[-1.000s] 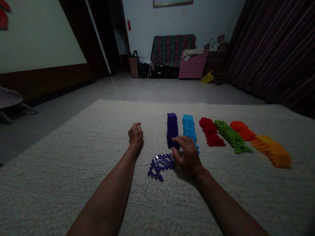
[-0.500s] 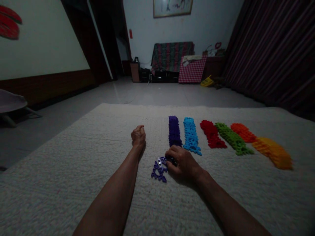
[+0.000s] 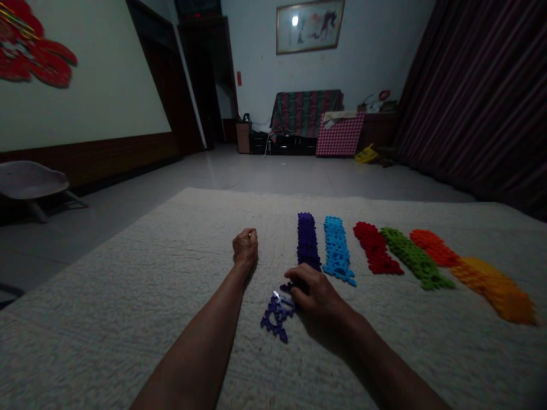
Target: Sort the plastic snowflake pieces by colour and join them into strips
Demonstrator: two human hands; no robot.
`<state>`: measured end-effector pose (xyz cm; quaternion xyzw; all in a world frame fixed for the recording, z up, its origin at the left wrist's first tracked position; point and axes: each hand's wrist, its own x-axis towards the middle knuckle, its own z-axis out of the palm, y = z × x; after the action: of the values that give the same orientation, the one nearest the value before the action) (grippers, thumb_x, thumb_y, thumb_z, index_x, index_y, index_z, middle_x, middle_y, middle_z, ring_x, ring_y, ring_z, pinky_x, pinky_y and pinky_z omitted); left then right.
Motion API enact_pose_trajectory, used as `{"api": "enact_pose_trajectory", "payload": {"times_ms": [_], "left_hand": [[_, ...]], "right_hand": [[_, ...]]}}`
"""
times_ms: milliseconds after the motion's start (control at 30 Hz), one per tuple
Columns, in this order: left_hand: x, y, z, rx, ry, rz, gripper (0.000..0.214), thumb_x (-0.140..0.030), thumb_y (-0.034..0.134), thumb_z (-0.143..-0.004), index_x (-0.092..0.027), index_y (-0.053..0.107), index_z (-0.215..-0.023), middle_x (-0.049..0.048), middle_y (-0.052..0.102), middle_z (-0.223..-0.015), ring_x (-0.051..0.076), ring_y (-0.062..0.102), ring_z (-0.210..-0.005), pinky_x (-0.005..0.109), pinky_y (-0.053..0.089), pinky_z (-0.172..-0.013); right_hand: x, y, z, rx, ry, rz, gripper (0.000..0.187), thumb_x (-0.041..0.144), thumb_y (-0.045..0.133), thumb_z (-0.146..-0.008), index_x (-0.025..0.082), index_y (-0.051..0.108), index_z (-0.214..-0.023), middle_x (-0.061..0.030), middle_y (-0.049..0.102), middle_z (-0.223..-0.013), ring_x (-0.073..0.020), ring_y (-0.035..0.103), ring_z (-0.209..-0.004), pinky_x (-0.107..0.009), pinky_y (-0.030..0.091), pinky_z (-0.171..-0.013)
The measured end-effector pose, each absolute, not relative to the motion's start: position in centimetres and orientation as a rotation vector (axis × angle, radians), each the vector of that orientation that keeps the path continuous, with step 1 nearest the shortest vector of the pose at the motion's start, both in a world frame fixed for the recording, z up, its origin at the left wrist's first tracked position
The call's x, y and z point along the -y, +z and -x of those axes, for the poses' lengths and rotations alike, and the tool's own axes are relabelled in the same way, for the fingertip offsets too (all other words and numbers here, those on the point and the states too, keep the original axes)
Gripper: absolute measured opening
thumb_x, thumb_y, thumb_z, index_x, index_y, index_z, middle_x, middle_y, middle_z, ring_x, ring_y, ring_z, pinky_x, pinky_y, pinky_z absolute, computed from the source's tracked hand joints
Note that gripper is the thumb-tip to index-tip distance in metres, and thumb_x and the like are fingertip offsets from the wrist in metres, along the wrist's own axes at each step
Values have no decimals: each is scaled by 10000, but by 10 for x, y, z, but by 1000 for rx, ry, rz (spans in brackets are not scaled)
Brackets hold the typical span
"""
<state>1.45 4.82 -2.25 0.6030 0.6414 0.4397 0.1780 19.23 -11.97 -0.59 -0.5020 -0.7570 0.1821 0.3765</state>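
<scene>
My right hand is closed around a dark purple plastic piece, mostly hidden by the fingers. Just left of and below it, flat purple toothed pieces lie together on the cream quilted cover. My left hand rests on the cover further left, its fingers curled into a fist; whether anything is inside cannot be seen. Beyond my right hand runs a row of overlapping purple pieces. To its right lie similar rows in light blue, red, green, orange-red and yellow-orange.
The cream quilted cover spreads beneath everything, with tiled floor past its far edge. A low chair stands at the left. Against the back wall are a cloth-draped piece of furniture and a checked cloth. Dark curtains hang at the right.
The view has tilted up, so everything sits lower in the picture. My right hand has shifted slightly, and more of the purple piece shows at its fingertips. My left hand stays curled.
</scene>
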Motion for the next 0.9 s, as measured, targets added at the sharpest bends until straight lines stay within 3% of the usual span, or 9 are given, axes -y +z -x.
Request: {"api": "enact_pose_trajectory", "payload": {"times_ms": [167, 400, 600, 900], "left_hand": [[-47, -21, -15, -1830, 1222, -1717, 319, -247, 510, -869, -143, 758, -1040, 84, 760, -848, 173, 683, -783, 240, 466, -738], [-45, -17, -15, -1848, 1201, -1721, 318, -255, 514, -863, -149, 763, -1030, 81, 760, -847, 176, 684, -785, 242, 467, -738], [-45, -18, -15, -1828, 1195, -1720, 327, -257, 503, -876, -148, 754, -1055, 79, 760, -858, 175, 683, -787, 244, 468, -746], [-43, -17, -15, -1834, 1187, -1734, 309, -247, 514, -879, -152, 754, -1050, 89, 766, -890, 174, 691, -814, 238, 469, -760]], "right_hand": [[115, -5, -198, 1842, 575, 1339, 285, 130, 556, -758, 162, 684, -1011, -36, 630, -849, -160, 611, -783, -280, 485, -723], [116, -2, -198, 1780, 706, 1339, 248, 157, 561, -764, 177, 722, -951, -52, 720, -901, -182, 666, -822, -292, 510, -761], [124, 4, -201, 1887, 524, 1451, 304, 130, 540, -818, 187, 722, -1055, -67, 737, -994, -192, 666, -906, -304, 490, -822], [133, 34, -188, 2116, 175, 1812, 205, 101, 531, -846, 182, 703, -923, -65, 628, -934, -151, 597, -768, -248, 387, -649]]}}
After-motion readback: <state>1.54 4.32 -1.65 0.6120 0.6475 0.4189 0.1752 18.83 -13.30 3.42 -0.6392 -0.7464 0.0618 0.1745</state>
